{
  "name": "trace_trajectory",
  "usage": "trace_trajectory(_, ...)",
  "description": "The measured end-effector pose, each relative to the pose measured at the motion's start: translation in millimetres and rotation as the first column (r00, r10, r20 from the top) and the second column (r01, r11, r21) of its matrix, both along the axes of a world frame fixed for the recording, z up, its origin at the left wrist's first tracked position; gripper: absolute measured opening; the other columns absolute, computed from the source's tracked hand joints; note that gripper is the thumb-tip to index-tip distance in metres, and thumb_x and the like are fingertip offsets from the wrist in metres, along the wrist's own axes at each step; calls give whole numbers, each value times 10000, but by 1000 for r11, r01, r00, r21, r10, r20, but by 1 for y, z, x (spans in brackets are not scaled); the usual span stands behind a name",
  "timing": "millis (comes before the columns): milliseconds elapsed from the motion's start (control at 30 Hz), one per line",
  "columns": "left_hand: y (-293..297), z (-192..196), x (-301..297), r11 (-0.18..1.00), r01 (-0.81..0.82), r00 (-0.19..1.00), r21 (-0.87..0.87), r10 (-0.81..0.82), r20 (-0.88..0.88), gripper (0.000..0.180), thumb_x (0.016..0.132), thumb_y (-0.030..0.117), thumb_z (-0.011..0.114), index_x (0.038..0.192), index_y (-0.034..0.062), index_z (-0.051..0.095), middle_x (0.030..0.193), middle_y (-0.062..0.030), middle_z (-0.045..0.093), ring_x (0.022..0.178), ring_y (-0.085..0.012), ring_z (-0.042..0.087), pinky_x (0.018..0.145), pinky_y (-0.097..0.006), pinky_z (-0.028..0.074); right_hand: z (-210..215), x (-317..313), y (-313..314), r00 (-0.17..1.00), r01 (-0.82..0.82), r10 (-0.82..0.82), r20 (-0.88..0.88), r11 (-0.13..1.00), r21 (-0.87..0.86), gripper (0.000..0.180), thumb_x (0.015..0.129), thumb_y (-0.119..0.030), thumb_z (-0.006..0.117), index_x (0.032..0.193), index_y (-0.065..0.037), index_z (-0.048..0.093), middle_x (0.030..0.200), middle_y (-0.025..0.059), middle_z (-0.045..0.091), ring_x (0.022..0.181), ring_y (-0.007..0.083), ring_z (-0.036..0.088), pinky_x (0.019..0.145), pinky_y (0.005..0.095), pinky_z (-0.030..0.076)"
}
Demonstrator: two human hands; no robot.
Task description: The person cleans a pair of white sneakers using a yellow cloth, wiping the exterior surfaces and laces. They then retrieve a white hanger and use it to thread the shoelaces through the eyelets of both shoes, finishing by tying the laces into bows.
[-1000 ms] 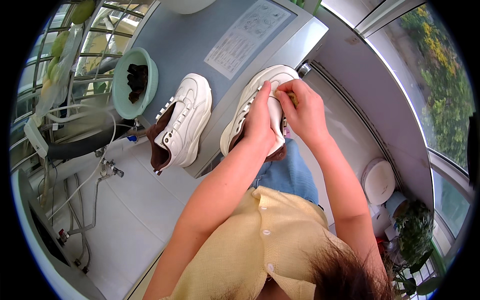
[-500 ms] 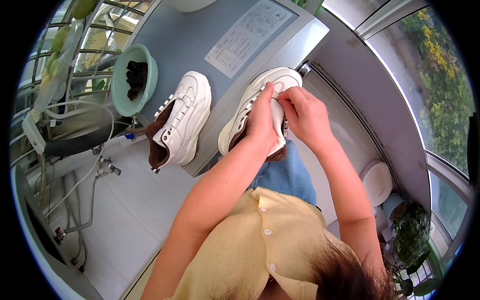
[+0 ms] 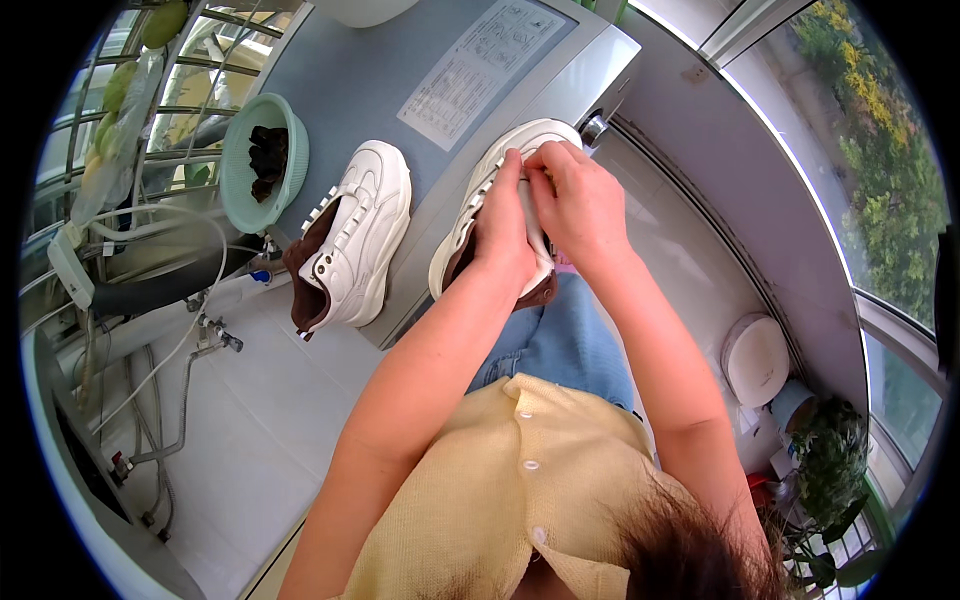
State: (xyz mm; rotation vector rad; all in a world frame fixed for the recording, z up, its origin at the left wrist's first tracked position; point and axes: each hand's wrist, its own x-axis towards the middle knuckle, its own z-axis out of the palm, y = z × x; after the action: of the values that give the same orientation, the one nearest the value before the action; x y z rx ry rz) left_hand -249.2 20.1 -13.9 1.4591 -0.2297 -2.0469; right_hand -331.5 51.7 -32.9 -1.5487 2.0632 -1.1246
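A white sneaker with brown lining (image 3: 462, 232) lies at the front edge of a grey-topped machine (image 3: 380, 80). My left hand (image 3: 505, 225) and my right hand (image 3: 578, 200) both rest on top of it, fingers pinched together at its lacing near the toe end. What they pinch is too small to make out. A second, matching white sneaker (image 3: 352, 235) lies unlaced to the left, its heel hanging over the machine's edge.
A green bowl (image 3: 240, 185) with dark things in it sits at the left of the machine. A printed sheet (image 3: 478, 68) is stuck on its top. Pipes and taps (image 3: 205, 335) run along the white tiled wall below. A white round lid (image 3: 755, 358) and potted plants (image 3: 830, 465) are at right.
Both hands have shifted slightly along the right sneaker toward its toe, still pinching at the lacing. The left sneaker and bowl have not moved.
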Motion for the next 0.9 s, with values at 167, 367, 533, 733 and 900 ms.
trace_trajectory(167,-7,4,1,999,29,999,22,-30,29,470,1002,423,488,1296,60,541,1247,-86,597,1122,-197,586,926,-334,482,-17,-14,27,964,42,-75,254,990,136,70,859,-106,647,891,-45,633,839,111,688,730,269,669,630,371,512)
trace_trajectory(367,-11,9,0,999,13,1000,39,-12,-9,421,990,375,510,1236,40,575,1173,-92,635,1035,-198,621,860,-342,511,-20,-11,24,811,101,-154,564,987,125,137,886,-131,660,944,-9,634,831,99,688,735,188,652,688,303,511)
trace_trajectory(533,-11,6,6,998,38,998,41,-36,-49,413,942,314,531,1232,23,561,1161,-122,617,1035,-222,610,854,-350,508,-4,-12,19,958,-58,55,280,998,3,128,881,-128,665,945,-20,641,839,100,701,728,189,674,669,310,521)
trace_trajectory(733,-13,1,8,997,55,998,47,-56,0,383,863,274,575,1161,33,581,1073,-104,623,969,-212,615,811,-352,516,-11,-7,10,874,125,-169,456,984,125,177,883,-155,667,939,10,635,810,112,698,687,200,671,654,313,525)
trace_trajectory(900,-14,8,8,996,79,996,44,-77,-44,484,915,418,525,1227,50,573,1149,-111,615,1027,-204,600,860,-333,489,-12,-8,9,868,133,-171,466,985,114,180,886,-158,670,927,13,629,837,124,698,698,209,675,654,312,526)
